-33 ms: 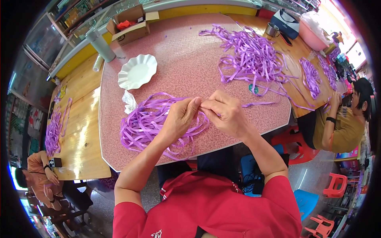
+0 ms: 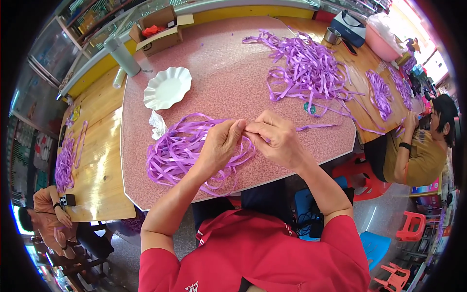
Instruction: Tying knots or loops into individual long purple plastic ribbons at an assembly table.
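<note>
My left hand point(image 2: 223, 142) and my right hand point(image 2: 277, 141) meet fingertip to fingertip above the pink tabletop. Both are closed in a pinch on a thin purple ribbon; the spot between the fingertips is mostly hidden. From behind my right hand a loose ribbon end point(image 2: 317, 127) sticks out to the right. Under and left of my left hand lies a looped heap of purple ribbons point(image 2: 177, 153). A larger tangled pile of purple ribbons point(image 2: 311, 63) rests at the far right of the table.
A white scalloped plate point(image 2: 168, 88), a crumpled tissue point(image 2: 157, 125), a grey-green bottle point(image 2: 122, 56) and a cardboard box point(image 2: 159, 39) stand left and behind. A metal mug point(image 2: 332, 36) sits at the back right. Two other people work at wooden side tables, one on each side.
</note>
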Tool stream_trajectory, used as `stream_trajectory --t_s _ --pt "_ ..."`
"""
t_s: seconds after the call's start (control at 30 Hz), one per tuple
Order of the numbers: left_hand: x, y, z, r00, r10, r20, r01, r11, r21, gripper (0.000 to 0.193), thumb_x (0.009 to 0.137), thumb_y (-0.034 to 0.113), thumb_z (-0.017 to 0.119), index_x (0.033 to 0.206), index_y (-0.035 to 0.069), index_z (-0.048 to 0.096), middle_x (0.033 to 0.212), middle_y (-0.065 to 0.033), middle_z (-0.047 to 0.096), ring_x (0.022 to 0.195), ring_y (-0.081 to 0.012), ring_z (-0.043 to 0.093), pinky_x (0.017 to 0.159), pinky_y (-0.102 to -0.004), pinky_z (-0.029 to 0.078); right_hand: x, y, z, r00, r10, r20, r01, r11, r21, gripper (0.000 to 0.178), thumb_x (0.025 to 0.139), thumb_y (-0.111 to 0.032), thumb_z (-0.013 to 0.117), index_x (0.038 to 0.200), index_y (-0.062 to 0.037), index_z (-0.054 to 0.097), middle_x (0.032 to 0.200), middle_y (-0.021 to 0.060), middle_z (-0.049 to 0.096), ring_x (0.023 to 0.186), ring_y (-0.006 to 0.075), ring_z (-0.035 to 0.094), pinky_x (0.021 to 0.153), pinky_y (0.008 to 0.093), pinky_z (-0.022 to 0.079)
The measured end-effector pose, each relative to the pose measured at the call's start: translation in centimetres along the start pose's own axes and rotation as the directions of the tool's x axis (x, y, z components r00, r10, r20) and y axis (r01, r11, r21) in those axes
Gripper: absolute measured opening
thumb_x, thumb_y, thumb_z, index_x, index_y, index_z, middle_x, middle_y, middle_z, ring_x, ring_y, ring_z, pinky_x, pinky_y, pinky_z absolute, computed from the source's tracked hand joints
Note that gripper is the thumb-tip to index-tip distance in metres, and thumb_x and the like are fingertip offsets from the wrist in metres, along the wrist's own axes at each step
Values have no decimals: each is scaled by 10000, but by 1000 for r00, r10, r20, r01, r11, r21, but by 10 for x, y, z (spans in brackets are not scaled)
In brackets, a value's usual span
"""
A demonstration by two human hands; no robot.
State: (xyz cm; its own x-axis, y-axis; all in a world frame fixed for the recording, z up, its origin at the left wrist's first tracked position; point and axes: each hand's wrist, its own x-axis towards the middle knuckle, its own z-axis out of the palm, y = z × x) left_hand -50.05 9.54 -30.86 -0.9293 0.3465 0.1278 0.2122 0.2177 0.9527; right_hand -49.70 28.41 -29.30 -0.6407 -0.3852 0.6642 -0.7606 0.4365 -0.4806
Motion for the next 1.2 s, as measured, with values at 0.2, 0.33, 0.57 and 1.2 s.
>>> stream_trajectory --t_s 0.2,0.33,0.57,1.2 --pt "-11 -7 2 996 71 -57 -76 992 -101 295 1048 283 503 954 10 563 805 -2 519 771 -78 454 668 -271 401 -5 -11 -14 944 326 50 -327 909 258 115 852 3 715 967 0 710 820 13 630 670 70 563 581 229 449" --pt "-18 0 2 998 7 55 12 941 -337 205 1028 252 549 986 51 563 945 8 578 908 -81 509 877 -257 407 -8 -9 -19 860 473 191 -500 710 495 136 892 -37 700 1025 -13 690 833 -31 618 682 28 537 577 183 421" --pt "-25 1 3 995 -74 65 99 759 -644 68 919 93 688 920 83 620 961 -17 622 934 -97 552 871 -261 417 -6 -5 -19 709 611 351 -618 300 727 109 904 -108 712 980 -34 685 715 -47 574 565 17 476 472 187 338" --pt "-21 20 14 708 705 51 -505 454 734 165 756 52 723 868 96 609 989 -8 654 965 -237 586 826 -383 394 -21 -4 -12 612 637 468 -753 289 591 173 921 -179 711 942 -13 756 747 -44 647 632 1 507 519 180 368"
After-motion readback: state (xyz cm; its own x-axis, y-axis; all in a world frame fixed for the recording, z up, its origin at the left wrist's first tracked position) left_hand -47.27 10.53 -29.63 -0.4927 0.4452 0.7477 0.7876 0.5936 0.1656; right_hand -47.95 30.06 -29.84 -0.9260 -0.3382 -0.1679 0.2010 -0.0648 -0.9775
